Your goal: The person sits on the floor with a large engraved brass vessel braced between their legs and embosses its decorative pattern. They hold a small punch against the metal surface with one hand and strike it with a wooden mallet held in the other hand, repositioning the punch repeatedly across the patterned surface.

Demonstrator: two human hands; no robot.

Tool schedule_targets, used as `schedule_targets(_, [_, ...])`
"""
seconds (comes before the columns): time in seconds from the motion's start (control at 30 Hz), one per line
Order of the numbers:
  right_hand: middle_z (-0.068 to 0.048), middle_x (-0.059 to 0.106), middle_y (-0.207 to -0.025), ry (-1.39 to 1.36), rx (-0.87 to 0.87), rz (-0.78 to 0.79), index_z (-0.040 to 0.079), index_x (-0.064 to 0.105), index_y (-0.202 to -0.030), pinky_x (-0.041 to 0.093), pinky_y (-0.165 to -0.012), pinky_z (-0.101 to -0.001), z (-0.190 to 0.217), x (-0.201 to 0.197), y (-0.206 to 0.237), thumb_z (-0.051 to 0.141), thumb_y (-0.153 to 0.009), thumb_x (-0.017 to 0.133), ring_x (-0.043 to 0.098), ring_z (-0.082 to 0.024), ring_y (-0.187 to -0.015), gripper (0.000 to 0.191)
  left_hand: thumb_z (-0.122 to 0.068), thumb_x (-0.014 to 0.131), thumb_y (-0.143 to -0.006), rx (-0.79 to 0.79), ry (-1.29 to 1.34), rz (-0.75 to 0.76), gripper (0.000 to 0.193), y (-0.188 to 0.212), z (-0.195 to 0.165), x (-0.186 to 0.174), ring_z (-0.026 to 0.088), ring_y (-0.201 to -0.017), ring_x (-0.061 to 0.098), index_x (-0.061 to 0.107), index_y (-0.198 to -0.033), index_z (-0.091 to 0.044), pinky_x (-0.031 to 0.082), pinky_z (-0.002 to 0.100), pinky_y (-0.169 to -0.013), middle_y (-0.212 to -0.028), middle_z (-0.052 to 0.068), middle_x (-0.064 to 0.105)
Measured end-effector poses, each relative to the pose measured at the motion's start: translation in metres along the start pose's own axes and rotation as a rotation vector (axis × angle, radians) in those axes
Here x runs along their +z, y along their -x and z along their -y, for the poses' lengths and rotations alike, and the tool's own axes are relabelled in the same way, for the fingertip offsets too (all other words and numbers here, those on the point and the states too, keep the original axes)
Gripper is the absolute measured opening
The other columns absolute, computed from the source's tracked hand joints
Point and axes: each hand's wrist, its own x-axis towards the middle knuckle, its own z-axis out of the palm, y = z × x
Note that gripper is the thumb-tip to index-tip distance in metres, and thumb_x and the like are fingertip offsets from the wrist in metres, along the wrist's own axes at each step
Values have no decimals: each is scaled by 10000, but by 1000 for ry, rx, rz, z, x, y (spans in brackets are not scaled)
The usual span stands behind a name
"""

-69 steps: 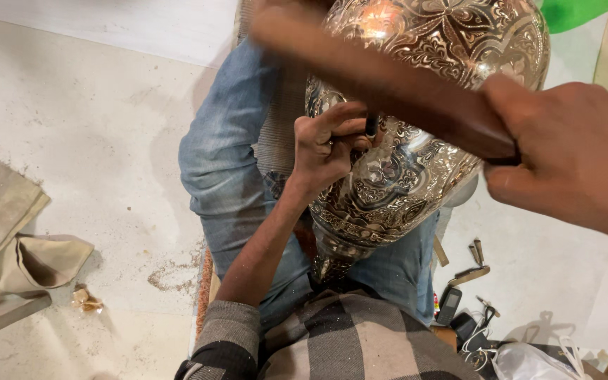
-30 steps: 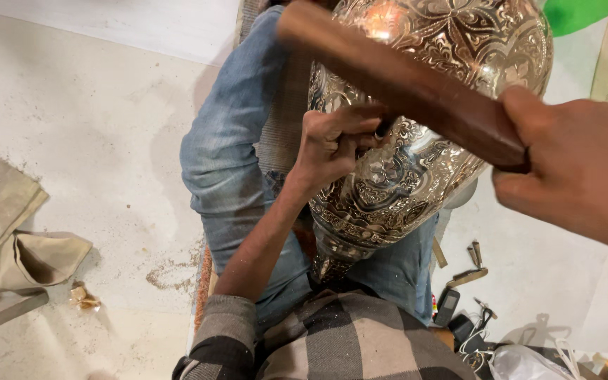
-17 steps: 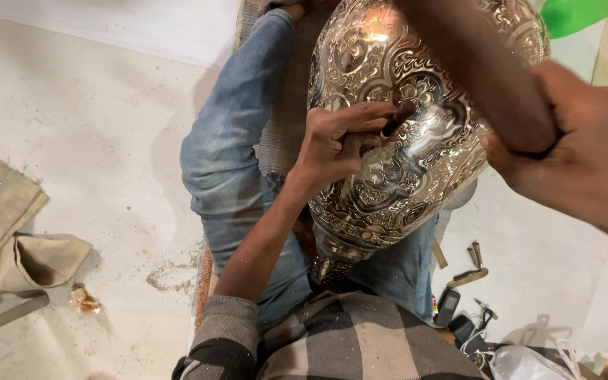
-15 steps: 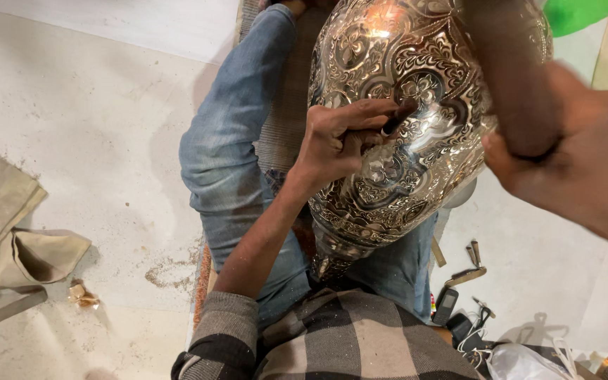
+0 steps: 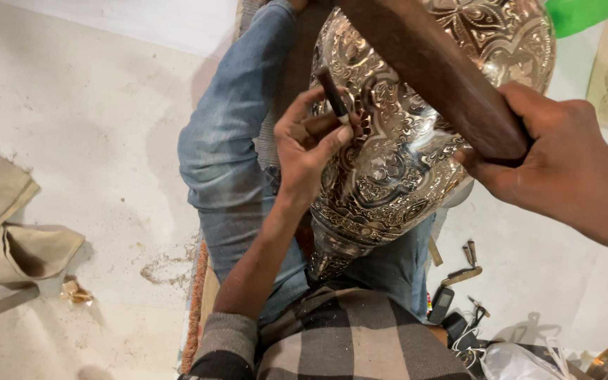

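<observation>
Pale floor; punch (image 5: 332,91) in left hand (image 5: 311,144)

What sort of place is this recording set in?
Probably a metal-engraving workshop, with work done sitting on the floor: an embossed metal vessel rests across the lap, small hand tools lie on the pale concrete floor.

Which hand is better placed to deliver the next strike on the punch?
Right. The right hand grips the wooden mallet, raised above the vessel. The left hand is busy pinching the thin punch against the engraved metal vessel lying across the lap, so it likely just steadies.
</observation>
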Motion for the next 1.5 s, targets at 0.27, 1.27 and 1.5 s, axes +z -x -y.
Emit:
schedule_targets(0.27, [-102,711,-711,93,-113,12,77,709,-1159,535,-537,-333,2,-6,-7,163,-754,811,677,-185,-585,426,198,572,-962,123,-164,-113,455,29,27,4,233,-1009,775,537,-1374,8,663,327,-900,-1123,186,768])
schedule_targets(1.27, [-93,626,-716,869,-420,193,43,640,-1053,499,-405,-345,96,-9,-61,237,-893,639,568,-184,-472,252,174,604,-986,166,-249,-217,485,42,42,6,194,-914,734,464,-1428,31,627,287,-820,-1035,169,751])
schedule_targets(1.5, [-80,622,-748,822,-441,195,43,630,-1043,503,-392,-324,109,-19,-58,265,-923,639,574,-164,-502,253,177,648,-1004,184,-401,-173,461,42,39,6,184,-872,736,527,-1421,22,612,268,-765,-979,184,764])
